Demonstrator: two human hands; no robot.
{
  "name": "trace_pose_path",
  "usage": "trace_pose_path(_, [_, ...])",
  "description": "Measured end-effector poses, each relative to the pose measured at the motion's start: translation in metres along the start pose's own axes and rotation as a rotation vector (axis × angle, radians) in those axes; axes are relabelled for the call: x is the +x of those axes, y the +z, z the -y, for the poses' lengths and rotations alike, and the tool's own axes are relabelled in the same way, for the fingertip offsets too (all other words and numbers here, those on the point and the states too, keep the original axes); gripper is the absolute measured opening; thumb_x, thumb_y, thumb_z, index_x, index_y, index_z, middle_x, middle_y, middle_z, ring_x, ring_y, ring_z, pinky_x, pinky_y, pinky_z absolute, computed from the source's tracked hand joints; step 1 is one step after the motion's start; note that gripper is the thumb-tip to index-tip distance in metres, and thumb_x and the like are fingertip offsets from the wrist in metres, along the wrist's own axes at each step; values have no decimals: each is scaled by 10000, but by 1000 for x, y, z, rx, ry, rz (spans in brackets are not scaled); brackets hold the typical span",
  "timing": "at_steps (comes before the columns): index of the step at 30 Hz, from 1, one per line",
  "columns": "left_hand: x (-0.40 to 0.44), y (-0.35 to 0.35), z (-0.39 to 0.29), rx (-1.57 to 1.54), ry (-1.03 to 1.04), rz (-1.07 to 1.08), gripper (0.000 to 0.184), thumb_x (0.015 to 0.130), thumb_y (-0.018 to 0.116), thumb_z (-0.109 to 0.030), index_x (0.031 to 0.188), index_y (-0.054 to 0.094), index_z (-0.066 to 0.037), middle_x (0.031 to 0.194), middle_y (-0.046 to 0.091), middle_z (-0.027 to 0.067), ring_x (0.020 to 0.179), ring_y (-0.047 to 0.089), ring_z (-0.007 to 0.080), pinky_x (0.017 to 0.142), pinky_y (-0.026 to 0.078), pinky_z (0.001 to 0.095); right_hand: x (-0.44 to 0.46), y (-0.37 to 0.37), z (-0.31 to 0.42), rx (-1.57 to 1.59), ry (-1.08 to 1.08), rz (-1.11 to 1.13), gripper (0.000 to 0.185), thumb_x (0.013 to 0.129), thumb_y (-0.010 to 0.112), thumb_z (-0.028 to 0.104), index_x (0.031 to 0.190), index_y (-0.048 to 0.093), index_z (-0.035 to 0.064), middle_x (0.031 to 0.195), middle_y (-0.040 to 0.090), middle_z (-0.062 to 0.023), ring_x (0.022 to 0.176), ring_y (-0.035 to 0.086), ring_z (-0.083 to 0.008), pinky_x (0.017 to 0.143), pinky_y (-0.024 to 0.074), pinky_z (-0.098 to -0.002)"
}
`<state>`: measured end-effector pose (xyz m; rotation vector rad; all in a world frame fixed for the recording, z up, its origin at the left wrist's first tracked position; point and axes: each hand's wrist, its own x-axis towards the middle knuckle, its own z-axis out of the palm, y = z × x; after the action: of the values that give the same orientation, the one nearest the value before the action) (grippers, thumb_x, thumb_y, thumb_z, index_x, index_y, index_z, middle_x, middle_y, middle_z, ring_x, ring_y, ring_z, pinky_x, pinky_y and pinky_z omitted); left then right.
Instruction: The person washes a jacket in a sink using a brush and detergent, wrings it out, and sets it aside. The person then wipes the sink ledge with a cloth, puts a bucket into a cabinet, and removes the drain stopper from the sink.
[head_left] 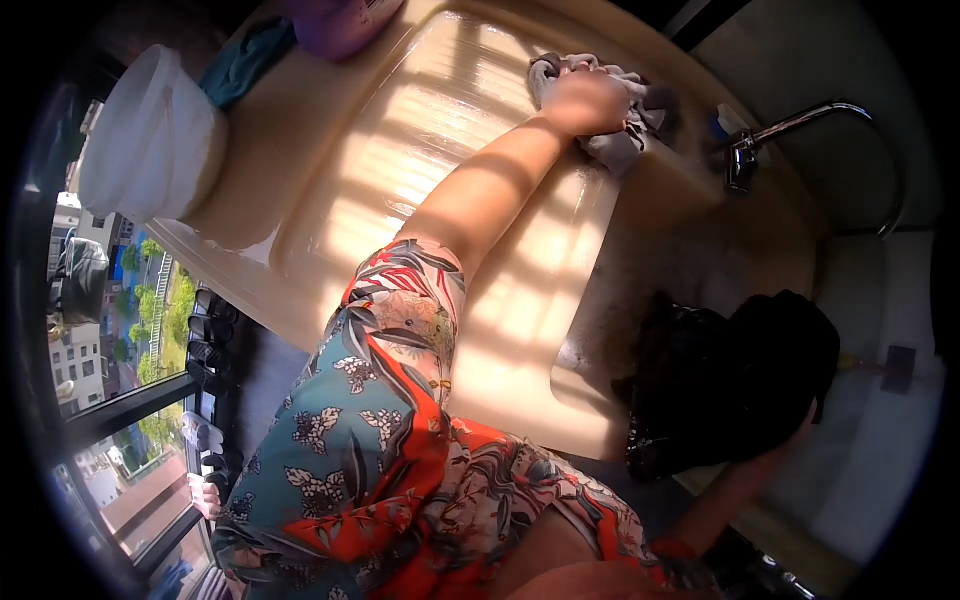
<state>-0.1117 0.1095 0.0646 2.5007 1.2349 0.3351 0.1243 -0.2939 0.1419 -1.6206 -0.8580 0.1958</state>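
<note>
My left hand (pixel 588 102) is at the far end of the ribbed washboard surface (pixel 450 110), closed on a bunched grey and white cloth (pixel 618 150). The hand is blurred, and the cloth bulges out around it. At the lower right, a dark black garment (pixel 740 375) hangs in a heap over the basin (pixel 650 240). My right hand (pixel 800 432) is at the garment's lower edge, mostly hidden in shadow and behind the fabric. It appears to grip the black garment, though its fingers do not show.
A curved chrome tap (pixel 740 160) rises beside the basin. On the left stand a white bucket (pixel 150 140), a teal cloth (pixel 248 62) and a purple container (pixel 340 25). Several dark shoes (pixel 208 340) line the floor by the window. Striped sunlight crosses the wet washboard.
</note>
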Motion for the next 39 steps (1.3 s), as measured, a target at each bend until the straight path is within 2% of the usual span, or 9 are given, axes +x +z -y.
trace_pose_path(6, [-41, 7, 10, -249, 213, -33, 416, 646, 607, -233, 1058, 604, -168, 966, 607, 102, 978, 543, 274, 897, 358, 396, 5, 21, 20, 79, -32, 146, 342, 886, 460, 176, 1160, 479, -28, 1118, 549, -125, 992, 545, -208, 861, 458, -325])
trace_pose_path(12, [-21, -67, 121, -290, -124, -482, 443, 645, 626, -280, 1047, 579, -98, 803, 651, 104, 742, 628, 223, 687, 492, 317, 2, 22, 21, -149, -78, -4, 284, 883, 466, 133, 1113, 496, -30, 1068, 561, -110, 920, 562, -177, 823, 456, -297])
trace_pose_path(14, [-23, -88, 118, -470, -177, -328, 623, 677, 679, -336, 1165, 483, -1, 1113, 523, 234, 1035, 516, 310, 877, 415, 392, -2, 23, 22, -140, -59, -18, 281, 882, 470, 135, 1110, 497, -28, 1050, 562, -106, 908, 560, -174, 814, 456, -293])
trace_pose_path(17, [23, -26, 131, 192, -20, -555, 782, 660, 573, -597, 1287, 420, -156, 1411, 161, 226, 1292, 76, 457, 1065, 51, 526, 4, 10, 14, -52, -2, -40, 283, 884, 468, 141, 1114, 496, -22, 1037, 559, -102, 908, 555, -174, 806, 456, -296])
trace_pose_path(20, [19, -45, 85, 0, -197, -10, 809, 680, 527, -623, 1325, 384, -156, 1468, 7, 139, 1342, -5, 356, 1070, -22, 516, 2, 11, 14, -264, -81, -29, 284, 888, 455, 141, 1118, 498, -20, 1040, 555, -102, 921, 548, -177, 808, 454, -302])
trace_pose_path(22, [21, 7, 73, 213, -21, -400, 575, 689, 597, -380, 1198, 501, -132, 1154, 544, 127, 1104, 480, 256, 950, 323, 459, 0, 24, 19, -316, -110, -6, 306, 892, 445, 160, 1130, 496, -26, 1065, 553, -109, 947, 544, -183, 821, 451, -303])
trace_pose_path(28, [-20, 21, 8, -40, 185, 22, 529, 798, 497, -410, 1245, 453, -131, 1269, 435, 114, 1225, 335, 270, 992, 248, 474, 21, 38, 20, 69, -20, 123, 350, 896, 438, 187, 1161, 481, -37, 1126, 551, -129, 996, 544, -206, 864, 441, -311])
trace_pose_path(33, [-153, 14, 4, 89, 406, -240, 729, 700, 570, -582, 1206, 433, -75, 1202, 434, 166, 1216, 314, 356, 955, 253, 493, 39, 27, 1, -430, -435, 247, 362, 892, 447, 185, 1181, 465, -34, 1154, 542, -131, 1014, 538, -218, 899, 425, -327])
trace_pose_path(39, [-230, -39, 85, 318, 71, -118, 647, 705, 569, -422, 1253, 426, -111, 1337, 347, 133, 1270, 254, 329, 1027, 170, 471, 46, 4, -36, 56, -126, 171, 366, 890, 456, 205, 1172, 481, -27, 1156, 542, -125, 1016, 534, -210, 891, 420, -322])
